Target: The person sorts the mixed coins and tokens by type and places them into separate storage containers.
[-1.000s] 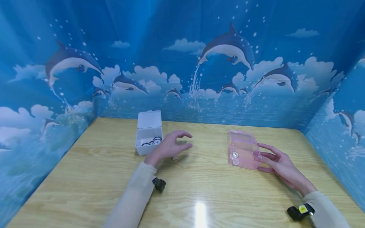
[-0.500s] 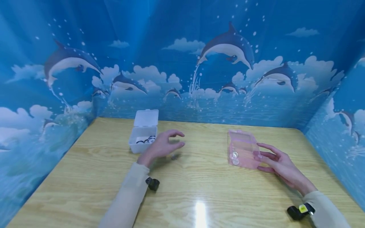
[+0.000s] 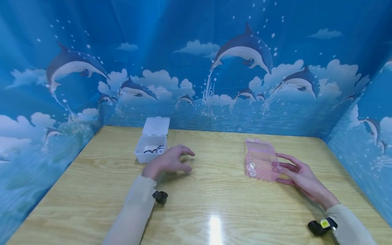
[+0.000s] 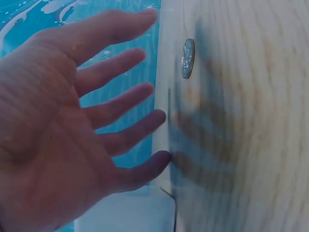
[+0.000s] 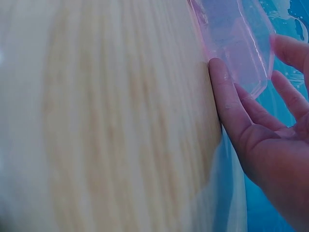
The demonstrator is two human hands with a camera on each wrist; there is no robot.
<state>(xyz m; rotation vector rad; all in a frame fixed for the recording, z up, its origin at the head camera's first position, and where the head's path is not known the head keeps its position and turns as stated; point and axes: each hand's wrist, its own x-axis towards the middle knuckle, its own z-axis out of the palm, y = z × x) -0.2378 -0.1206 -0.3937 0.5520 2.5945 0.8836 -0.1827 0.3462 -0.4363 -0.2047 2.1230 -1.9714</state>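
My left hand (image 3: 167,160) hovers over the table with its fingers spread and bent slightly, holding nothing. Close to its fingertips a silver coin-like disc (image 4: 188,58) lies on the wood in the left wrist view; in the head view the hand hides it. Beside that wrist is a white lidded box (image 3: 142,157), lid up, holding several dark-and-white round pieces (image 3: 158,149). My right hand (image 3: 301,177) holds the right side of an open see-through pink case (image 3: 263,170) between thumb and fingers. Two silver discs (image 3: 252,169) lie at the case's left side.
The light wooden table (image 3: 214,197) stretches between the two containers and toward me. A blue dolphin-print cloth (image 3: 196,68) rises along its back and sides. A small black camera (image 3: 160,197) sits at my left wrist, another camera (image 3: 318,228) at the right.
The white box has slid left, and my left hand has moved left and slightly nearer. The silver disc, visible half a second ago in the head view, is hidden there. The right hand keeps its place.
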